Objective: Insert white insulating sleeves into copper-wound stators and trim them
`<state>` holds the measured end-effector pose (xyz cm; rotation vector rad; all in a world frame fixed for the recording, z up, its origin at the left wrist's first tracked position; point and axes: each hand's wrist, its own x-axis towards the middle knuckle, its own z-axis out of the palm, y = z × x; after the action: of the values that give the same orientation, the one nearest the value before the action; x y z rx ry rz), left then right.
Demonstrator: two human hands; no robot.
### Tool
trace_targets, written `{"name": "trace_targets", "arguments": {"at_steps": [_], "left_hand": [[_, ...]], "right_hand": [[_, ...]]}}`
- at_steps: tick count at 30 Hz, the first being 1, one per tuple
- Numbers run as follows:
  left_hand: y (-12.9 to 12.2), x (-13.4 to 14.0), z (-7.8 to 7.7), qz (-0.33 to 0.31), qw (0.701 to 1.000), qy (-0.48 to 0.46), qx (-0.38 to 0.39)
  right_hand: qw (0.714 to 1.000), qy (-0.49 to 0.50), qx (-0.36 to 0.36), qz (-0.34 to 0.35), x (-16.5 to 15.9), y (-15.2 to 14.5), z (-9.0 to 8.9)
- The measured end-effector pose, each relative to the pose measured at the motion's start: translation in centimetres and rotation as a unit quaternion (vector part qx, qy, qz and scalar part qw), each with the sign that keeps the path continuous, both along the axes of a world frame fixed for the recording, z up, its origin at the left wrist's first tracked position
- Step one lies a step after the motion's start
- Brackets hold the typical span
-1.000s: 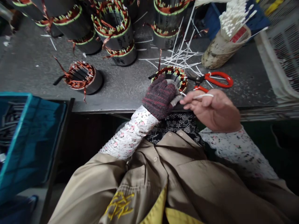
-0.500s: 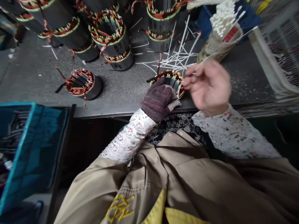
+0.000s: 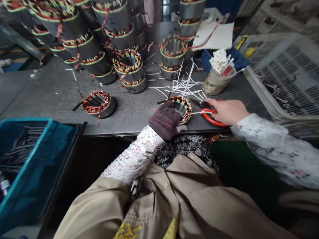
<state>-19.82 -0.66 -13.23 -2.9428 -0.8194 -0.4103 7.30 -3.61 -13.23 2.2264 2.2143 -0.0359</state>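
Observation:
My left hand (image 3: 164, 120), in a dark knitted glove with the fingertips bare or wrapped in white, grips the near left rim of a motor stator (image 3: 188, 111). Copper windings and pale green liners ring the stator's top, and a black-sleeved lead sticks out to its left. A white strip (image 3: 198, 113) runs from its right side across to the scissors. My bare right hand (image 3: 228, 111) is closed around the red handles of the scissors (image 3: 211, 120), which lie low over the bench with the dark blades pointing left. The fingers hide part of the handles.
Loose white strips (image 3: 186, 85) lie behind the stator. A cup (image 3: 216, 83) of white sticks stands beyond the scissors. Another stator (image 3: 107, 106) sits to the left, with stacked stators (image 3: 134, 83) behind. A teal bin (image 3: 37, 142) is at left, a white basket (image 3: 270, 96) at right.
My right hand has left the stator's rim, moved right and taken hold of the red-handled scissors. My left hand stays on the stator. The view has tilted up, showing more of the bench.

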Motion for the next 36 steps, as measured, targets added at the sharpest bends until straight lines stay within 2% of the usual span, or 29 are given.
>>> {"name": "trace_targets", "arguments": {"at_steps": [3, 6, 9, 12, 15, 17, 20, 22, 26, 28, 30, 32, 36], "left_hand": [[0.6, -1.2, 0.2, -0.043, 0.999, 0.007, -0.015], [0.9, -1.7, 0.2, -0.048, 0.999, 0.005, -0.021], [1.0, -1.7, 0.0, -0.045, 0.999, -0.001, -0.009], [1.0, -1.6, -0.4, -0.05, 0.999, -0.005, -0.002], [1.1, -1.7, -0.6, -0.053, 0.999, -0.011, 0.002], [1.2, -1.7, -0.7, -0.052, 0.998, -0.016, 0.009], [1.3, -1.6, -0.9, -0.057, 0.998, -0.03, 0.011], [1.3, -1.6, -0.9, -0.06, 0.998, -0.037, 0.001], [1.1, -1.4, -0.6, -0.053, 0.998, -0.01, -0.013], [1.1, -1.3, -0.3, -0.044, 0.999, 0.015, -0.012], [1.1, -1.2, 0.0, -0.035, 0.999, 0.033, -0.009], [1.0, -1.1, 0.0, -0.03, 0.999, 0.045, -0.005], [0.5, -0.9, -0.5, 0.016, 0.999, 0.009, -0.042]], "right_hand": [[0.993, 0.07, 0.067, 0.07, -1.2, -0.6, 0.1], [0.988, 0.062, 0.106, 0.097, -2.7, -0.1, 0.0], [0.993, 0.014, 0.078, 0.091, -3.5, 0.6, 0.2], [0.995, -0.003, 0.06, 0.079, -2.6, 0.2, 0.7], [0.988, 0.015, 0.076, 0.134, -1.1, -1.0, 1.3], [0.983, -0.011, 0.067, 0.168, -0.7, -1.7, 1.7], [0.987, -0.075, 0.028, 0.138, -0.9, -2.3, 2.2], [0.989, -0.084, 0.003, 0.123, -1.3, -2.6, 2.6], [0.973, -0.097, -0.009, 0.209, -2.5, -3.6, 3.7], [0.966, -0.115, -0.021, 0.231, -3.4, -4.0, 4.3], [0.971, -0.118, -0.044, 0.203, -4.0, -4.2, 4.6], [0.984, -0.095, -0.053, 0.144, -4.0, -4.0, 4.5], [0.999, 0.027, -0.034, 0.015, -2.1, -2.8, 2.4]]}}
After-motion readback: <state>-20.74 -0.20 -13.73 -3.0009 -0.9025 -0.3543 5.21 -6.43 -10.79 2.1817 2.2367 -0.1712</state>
